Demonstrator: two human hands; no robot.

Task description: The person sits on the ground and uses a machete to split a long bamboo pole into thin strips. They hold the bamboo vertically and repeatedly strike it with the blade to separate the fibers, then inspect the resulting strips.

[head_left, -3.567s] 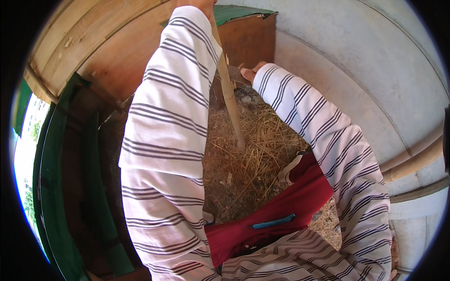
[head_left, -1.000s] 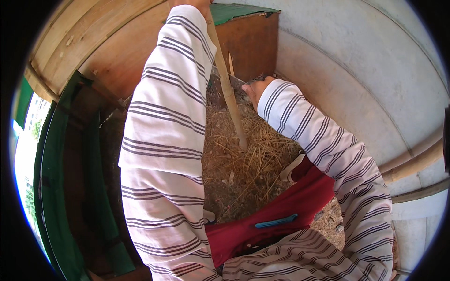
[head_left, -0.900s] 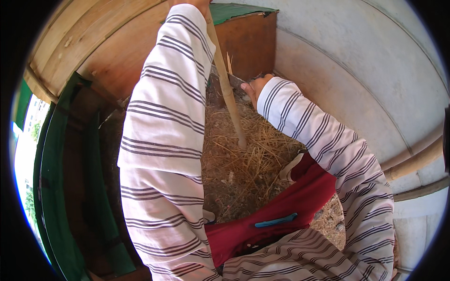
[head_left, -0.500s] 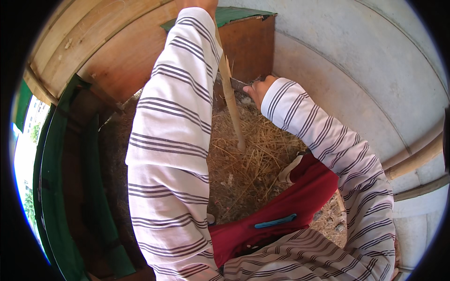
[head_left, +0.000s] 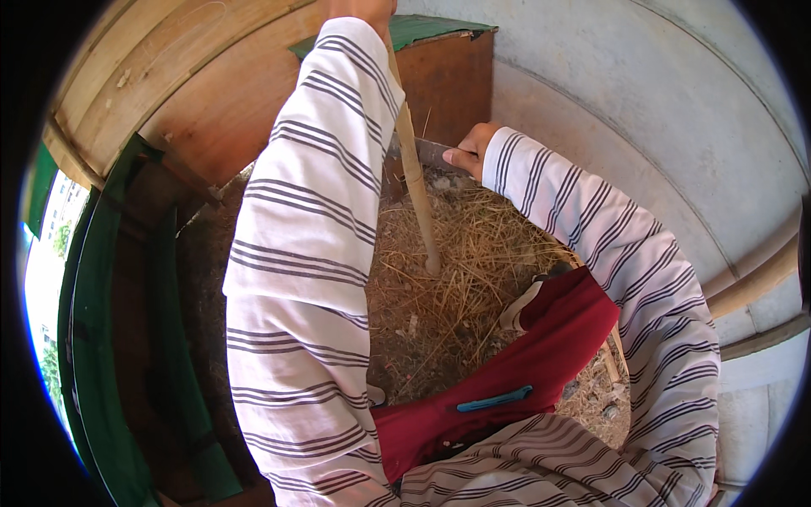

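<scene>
My left hand (head_left: 359,8), at the top edge and partly cut off, is closed round the upper part of a pale wooden pole (head_left: 418,190). The pole leans, its rounded lower end down on the straw-strewn ground. My right hand (head_left: 473,150) grips a knife (head_left: 434,152) with a broad dark blade; its handle is hidden in the fingers. The blade reaches left to the pole, just below where my left sleeve covers it. Whether its edge touches the wood I cannot tell. A thin sliver (head_left: 427,121) sticks up beside the pole.
Dry straw (head_left: 481,241) covers the ground round my red-trousered leg (head_left: 524,355). Behind stands a brown wooden box (head_left: 452,80) with a green top. A grey curved-looking wall (head_left: 642,110) closes the right side; green-covered boards (head_left: 93,338) line the left.
My right hand has moved slightly up and to the right with the knife, showing more of the blade. My left hand and the pole have hardly moved.
</scene>
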